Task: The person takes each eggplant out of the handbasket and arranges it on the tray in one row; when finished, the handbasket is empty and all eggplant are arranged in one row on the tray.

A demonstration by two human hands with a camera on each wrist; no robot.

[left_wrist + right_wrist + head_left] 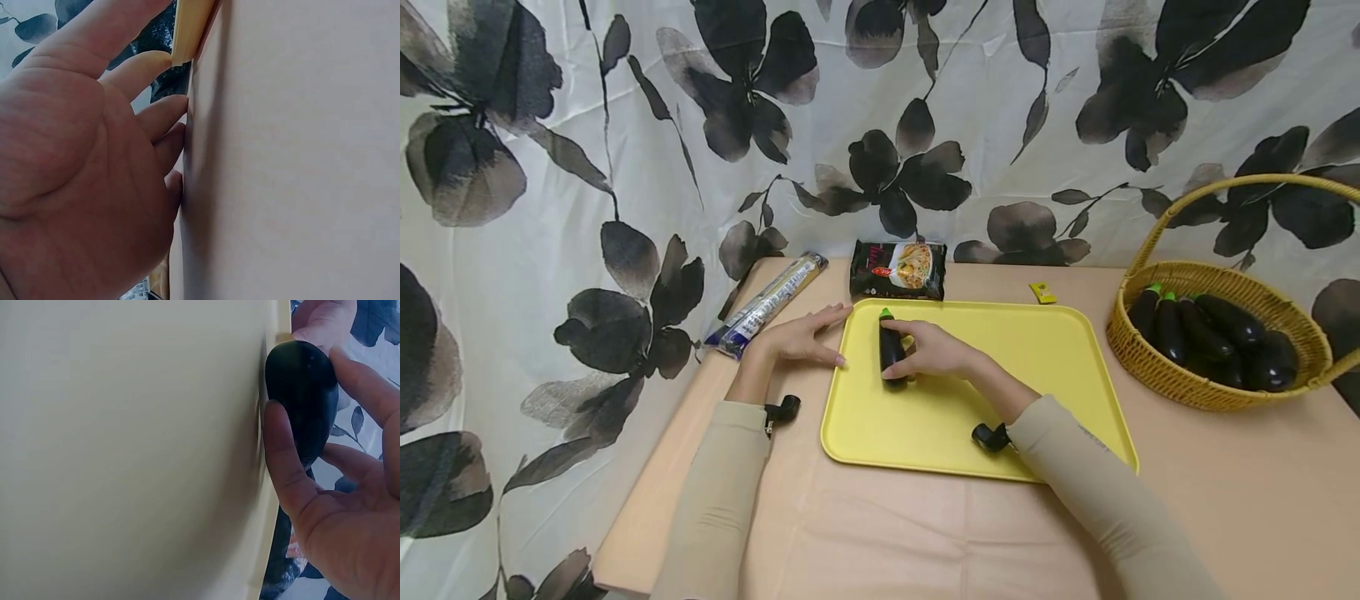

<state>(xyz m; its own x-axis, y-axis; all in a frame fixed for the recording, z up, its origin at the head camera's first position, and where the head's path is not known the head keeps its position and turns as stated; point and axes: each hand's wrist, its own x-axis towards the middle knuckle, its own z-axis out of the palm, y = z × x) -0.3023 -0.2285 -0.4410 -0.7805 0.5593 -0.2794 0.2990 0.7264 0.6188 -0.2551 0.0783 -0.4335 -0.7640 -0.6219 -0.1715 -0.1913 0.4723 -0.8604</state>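
On the yellow tray [925, 433] lies a dark, glossy eggplant [891, 350] with a green stem end pointing away from me. My right hand [942, 348] grips it with thumb and fingers on opposite sides; the right wrist view shows the eggplant [306, 381] between them. A small yellow item [908, 342] is mostly hidden behind that hand. At the tray's left rim, my left hand [796, 339] touches the edge with thumb and fingers spread. In the left wrist view the left hand [81, 137] holds nothing, its fingertips low by the tabletop.
To the right stands a wicker basket [1138, 379] with a tall handle and several eggplants inside. Behind the tray are a black noodle packet [897, 271] and a small yellow sachet [1042, 292]. A long silver-and-blue package [767, 304] lies left. A floral curtain [1000, 125] hangs behind.
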